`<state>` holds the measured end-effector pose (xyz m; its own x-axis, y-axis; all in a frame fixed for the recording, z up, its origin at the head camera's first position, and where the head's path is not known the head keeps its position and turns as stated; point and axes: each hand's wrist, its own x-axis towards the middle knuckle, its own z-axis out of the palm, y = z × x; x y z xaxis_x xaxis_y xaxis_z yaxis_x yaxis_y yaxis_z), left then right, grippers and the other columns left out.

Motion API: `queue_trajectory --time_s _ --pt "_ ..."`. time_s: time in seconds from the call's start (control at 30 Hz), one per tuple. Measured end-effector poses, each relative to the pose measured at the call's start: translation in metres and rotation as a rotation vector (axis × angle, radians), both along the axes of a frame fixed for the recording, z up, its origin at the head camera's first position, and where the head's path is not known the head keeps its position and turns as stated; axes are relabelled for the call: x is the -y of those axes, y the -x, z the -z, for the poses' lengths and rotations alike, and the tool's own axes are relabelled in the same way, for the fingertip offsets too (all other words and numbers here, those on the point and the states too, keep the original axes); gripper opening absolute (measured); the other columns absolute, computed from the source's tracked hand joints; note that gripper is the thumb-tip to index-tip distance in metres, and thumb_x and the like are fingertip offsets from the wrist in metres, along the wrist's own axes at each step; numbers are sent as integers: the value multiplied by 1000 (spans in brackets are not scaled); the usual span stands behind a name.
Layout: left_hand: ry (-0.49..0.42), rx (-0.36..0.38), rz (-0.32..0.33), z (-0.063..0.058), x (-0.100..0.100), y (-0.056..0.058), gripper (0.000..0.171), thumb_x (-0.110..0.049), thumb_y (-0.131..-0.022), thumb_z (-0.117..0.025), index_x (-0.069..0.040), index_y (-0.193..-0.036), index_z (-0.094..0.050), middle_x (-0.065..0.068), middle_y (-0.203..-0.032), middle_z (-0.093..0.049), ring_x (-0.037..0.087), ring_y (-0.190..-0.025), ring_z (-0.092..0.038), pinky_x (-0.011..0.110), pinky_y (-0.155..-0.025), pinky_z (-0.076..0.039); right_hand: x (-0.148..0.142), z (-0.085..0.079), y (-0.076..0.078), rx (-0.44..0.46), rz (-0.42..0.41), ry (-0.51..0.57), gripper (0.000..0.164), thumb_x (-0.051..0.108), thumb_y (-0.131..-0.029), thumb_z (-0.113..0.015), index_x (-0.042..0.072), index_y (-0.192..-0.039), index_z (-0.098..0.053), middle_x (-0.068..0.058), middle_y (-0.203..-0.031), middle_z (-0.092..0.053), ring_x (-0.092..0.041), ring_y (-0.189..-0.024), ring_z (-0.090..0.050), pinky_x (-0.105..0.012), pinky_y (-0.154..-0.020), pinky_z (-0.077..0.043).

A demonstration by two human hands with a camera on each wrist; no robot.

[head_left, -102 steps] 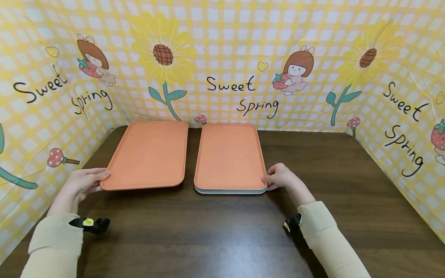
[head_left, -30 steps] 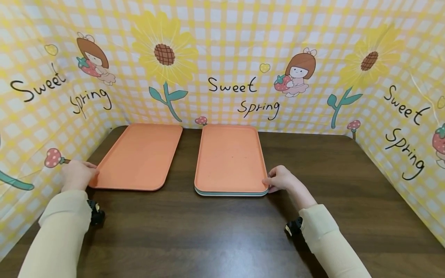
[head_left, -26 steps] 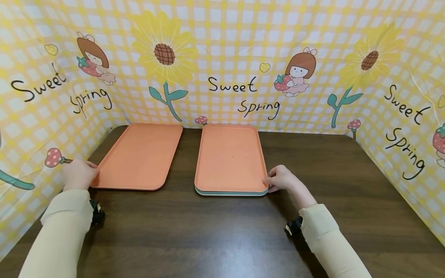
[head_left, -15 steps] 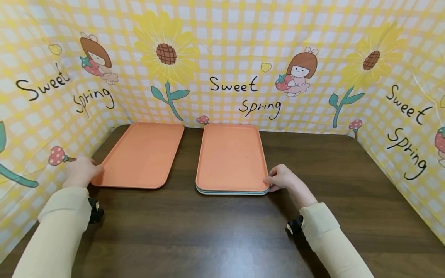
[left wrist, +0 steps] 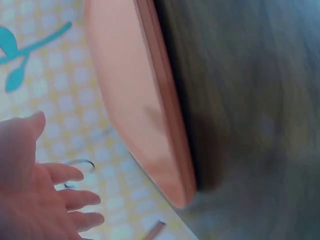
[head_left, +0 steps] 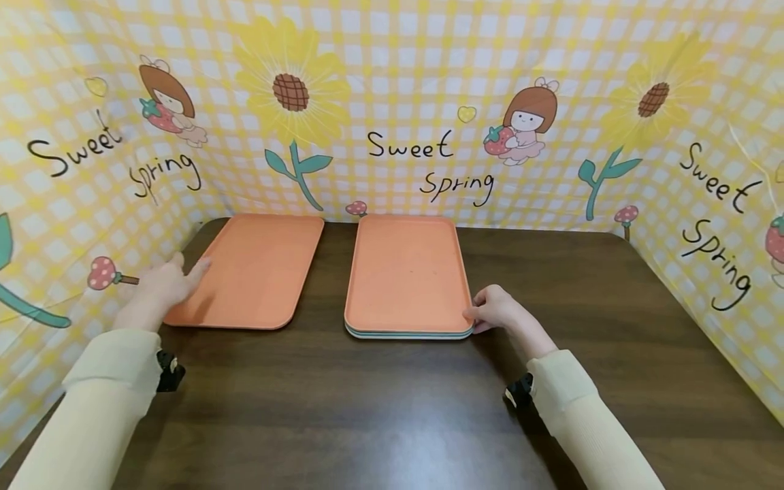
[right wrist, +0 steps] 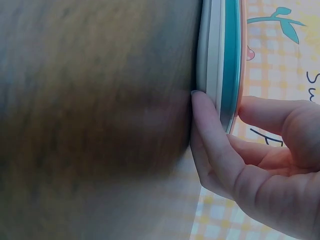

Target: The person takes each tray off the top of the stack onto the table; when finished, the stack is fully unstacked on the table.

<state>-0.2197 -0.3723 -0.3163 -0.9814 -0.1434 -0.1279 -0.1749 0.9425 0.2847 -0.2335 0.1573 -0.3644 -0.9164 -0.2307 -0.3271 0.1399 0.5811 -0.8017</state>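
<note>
On the left of the dark table lies an orange rectangular tray. My left hand is over its near left corner, fingers spread and holding nothing. In the left wrist view, that hand appears apart from the tray's rim, palm and fingertips in sight. To the right sits a stack of trays, orange on top. My right hand pinches the stack's near right corner. The right wrist view shows the thumb against the orange edge, fingers under the pale bottom tray, and a teal tray between.
A brown wooden table extends in front of the trays and to their right. Yellow checked cloth with printed flowers and lettering stands along the back and both sides. Each wrist wears a small black camera. A narrow gap separates tray and stack.
At first my left hand held the left orange tray raised; it was lowered onto the table and turned slightly. Now the left hand has released it, fingers spread. My right hand keeps its pinch.
</note>
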Motion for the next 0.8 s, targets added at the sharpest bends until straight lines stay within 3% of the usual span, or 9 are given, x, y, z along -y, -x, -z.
queue_trajectory --time_s 0.13,0.27,0.4,0.6,0.8 --pt "-12 -8 38 0 -21 2 100 -73 -88 -14 7 -147 0 43 -144 3 64 -129 5 83 -89 -3 -1 0 1 -15 -10 -8 16 2 -88 -59 -14 -88 -62 -6 -67 -58 -10 -57 -63 -33 -66 -58" --pt "-44 38 83 -1 -44 3 100 -74 -87 -17 2 -148 7 40 -145 11 61 -130 14 82 -91 4 -1 1 0 -25 -16 5 15 0 -87 -59 -15 -86 -61 -6 -66 -59 -10 -56 -64 -32 -64 -58" --pt "-71 55 127 -2 -65 4 102 -74 -87 -20 3 -148 8 38 -148 10 59 -133 12 78 -97 3 0 1 0 -22 -9 16 15 0 -86 -59 -15 -86 -61 -5 -65 -60 -9 -54 -63 -30 -63 -58" --pt "-137 28 176 1 -99 10 103 -74 -87 -24 4 -147 8 36 -151 1 53 -138 -1 63 -110 -9 1 0 1 -17 5 3 15 1 -87 -60 -14 -88 -61 -5 -65 -60 -7 -52 -62 -29 -62 -58" --pt "-294 57 189 8 -133 11 105 -75 -85 -30 1 -149 5 28 -155 3 47 -141 -1 60 -112 -10 1 0 1 -17 3 11 14 0 -87 -59 -14 -86 -60 -4 -64 -59 -8 -52 -62 -30 -62 -58"
